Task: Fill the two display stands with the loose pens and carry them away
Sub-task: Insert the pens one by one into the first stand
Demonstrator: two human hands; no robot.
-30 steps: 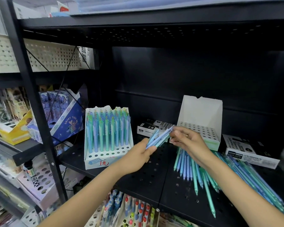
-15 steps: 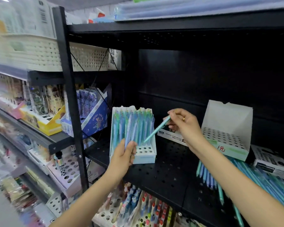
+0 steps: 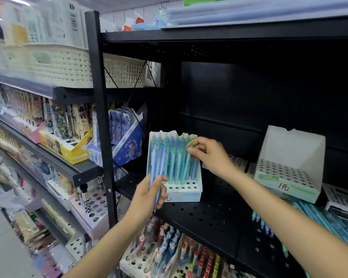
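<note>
Display stands: two, both sitting on the black perforated shelf. The nearly full stand is standing at the shelf's left end, its pens upright with long axes running vertically, clip ends up; one front row of holes is showing open. The empty stand is sitting well apart to the right, its hole grid unfilled.

Hands: two. The left hand is gripping a small bundle of blue pens, exact count unclear, in front of the full stand's left side; the bundle is pointing upward, tilted slightly. The right hand is pinching the top of one teal pen at the stand's right side; this pen is leaning, upper end to the right, lower end down among the holes.

Loose pens: a pile, too many and too overlapped to count, lying flat on the shelf at lower right, long axes running diagonally.

Black-and-white boxes: at least two, lying beside the empty stand.
</note>
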